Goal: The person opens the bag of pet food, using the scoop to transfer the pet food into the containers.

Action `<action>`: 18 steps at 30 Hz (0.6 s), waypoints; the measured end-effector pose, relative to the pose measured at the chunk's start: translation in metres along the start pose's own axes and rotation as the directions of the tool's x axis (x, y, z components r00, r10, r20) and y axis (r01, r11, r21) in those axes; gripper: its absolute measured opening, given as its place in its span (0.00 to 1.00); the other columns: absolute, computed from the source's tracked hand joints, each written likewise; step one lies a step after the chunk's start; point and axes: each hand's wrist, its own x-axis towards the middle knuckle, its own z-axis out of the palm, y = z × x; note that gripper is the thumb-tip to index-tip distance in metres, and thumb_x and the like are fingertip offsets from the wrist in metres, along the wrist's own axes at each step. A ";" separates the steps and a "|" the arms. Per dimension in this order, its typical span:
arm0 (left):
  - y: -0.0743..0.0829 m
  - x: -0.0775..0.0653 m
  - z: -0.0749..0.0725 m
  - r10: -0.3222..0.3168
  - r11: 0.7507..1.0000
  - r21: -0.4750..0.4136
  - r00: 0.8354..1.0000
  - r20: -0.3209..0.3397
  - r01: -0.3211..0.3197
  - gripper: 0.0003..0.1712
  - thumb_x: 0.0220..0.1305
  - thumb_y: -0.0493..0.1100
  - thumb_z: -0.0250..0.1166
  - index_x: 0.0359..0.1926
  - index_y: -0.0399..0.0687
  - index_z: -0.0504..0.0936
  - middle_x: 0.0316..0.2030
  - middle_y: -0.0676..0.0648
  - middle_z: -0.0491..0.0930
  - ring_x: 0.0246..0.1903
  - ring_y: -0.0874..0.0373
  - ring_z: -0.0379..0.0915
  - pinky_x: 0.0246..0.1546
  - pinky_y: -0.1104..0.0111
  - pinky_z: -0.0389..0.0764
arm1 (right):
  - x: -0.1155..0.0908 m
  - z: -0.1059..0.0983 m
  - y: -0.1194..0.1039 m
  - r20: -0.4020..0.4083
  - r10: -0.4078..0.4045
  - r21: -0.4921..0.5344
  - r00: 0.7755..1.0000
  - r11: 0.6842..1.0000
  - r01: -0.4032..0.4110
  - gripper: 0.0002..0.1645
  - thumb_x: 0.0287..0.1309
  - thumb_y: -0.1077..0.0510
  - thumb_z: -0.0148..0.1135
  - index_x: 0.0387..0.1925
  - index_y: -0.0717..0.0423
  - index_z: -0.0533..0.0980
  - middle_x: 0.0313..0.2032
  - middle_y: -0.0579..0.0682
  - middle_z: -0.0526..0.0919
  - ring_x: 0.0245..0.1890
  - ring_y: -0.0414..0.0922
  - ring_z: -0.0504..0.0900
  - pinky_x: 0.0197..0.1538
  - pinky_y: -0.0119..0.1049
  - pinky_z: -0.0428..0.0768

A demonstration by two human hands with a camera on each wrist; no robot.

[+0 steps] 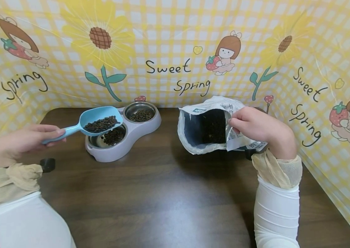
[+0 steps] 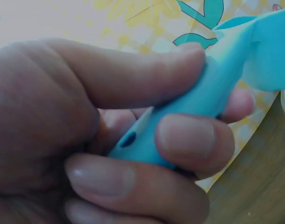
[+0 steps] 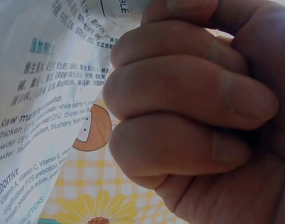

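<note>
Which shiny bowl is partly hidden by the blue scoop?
The front-left bowl: the blue scoop hides its back part. The back-right bowl shows its whole rim.

Right of the left hand (image 1: 35, 138), the scoop (image 1: 97, 113), kibble (image 1: 100, 125) inside, overhangs the near bowl (image 1: 96, 142); the far bowl (image 1: 139, 106) sits farther right and behind, both in the stand (image 1: 133, 130) on the table (image 1: 162, 193). Left of the right hand (image 1: 260, 129) opens the bag (image 1: 215, 103); the cloth (image 1: 168, 44) hangs behind.
</note>
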 end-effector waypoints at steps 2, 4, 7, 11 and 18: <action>-0.001 -0.001 0.001 0.011 1.000 -0.013 1.000 0.005 -0.011 0.16 0.77 0.49 0.50 0.34 0.61 0.82 0.22 0.58 0.72 0.30 0.65 0.70 0.29 0.75 0.72 | 0.000 0.000 0.000 0.001 -0.003 0.001 1.000 1.000 0.003 0.28 0.70 0.60 0.46 0.10 0.55 0.67 0.11 0.42 0.60 0.12 0.40 0.59 0.21 0.35 0.65; -0.001 -0.002 0.002 0.027 0.999 -0.022 1.000 0.000 -0.027 0.18 0.77 0.48 0.50 0.31 0.60 0.82 0.20 0.58 0.71 0.23 0.64 0.66 0.20 0.68 0.62 | 0.000 0.000 0.001 0.002 -0.004 -0.002 1.000 1.000 0.004 0.28 0.70 0.60 0.45 0.10 0.56 0.66 0.11 0.42 0.60 0.12 0.40 0.59 0.21 0.35 0.65; 0.000 -0.002 0.003 0.028 0.999 -0.034 0.999 -0.020 -0.028 0.19 0.77 0.46 0.51 0.27 0.61 0.82 0.19 0.58 0.71 0.16 0.64 0.58 0.18 0.59 0.52 | 0.000 0.000 0.001 0.000 0.001 -0.010 1.000 1.000 -0.001 0.28 0.70 0.60 0.45 0.10 0.55 0.67 0.11 0.42 0.59 0.12 0.40 0.59 0.21 0.36 0.65; 0.002 -0.003 0.004 0.004 1.000 -0.006 0.999 -0.039 -0.005 0.20 0.76 0.45 0.53 0.26 0.64 0.81 0.18 0.59 0.71 0.13 0.65 0.56 0.14 0.62 0.54 | 0.001 0.000 0.001 -0.003 0.013 -0.015 1.000 1.000 -0.013 0.27 0.70 0.60 0.45 0.11 0.54 0.67 0.11 0.43 0.59 0.12 0.40 0.59 0.21 0.36 0.65; 0.007 -0.003 0.005 -0.009 0.982 0.186 0.999 -0.054 0.019 0.15 0.75 0.51 0.53 0.36 0.50 0.80 0.19 0.55 0.69 0.13 0.63 0.57 0.15 0.68 0.65 | 0.000 0.000 0.001 -0.001 0.001 0.004 1.000 1.000 -0.001 0.28 0.71 0.58 0.46 0.11 0.55 0.67 0.11 0.43 0.59 0.11 0.40 0.59 0.20 0.35 0.65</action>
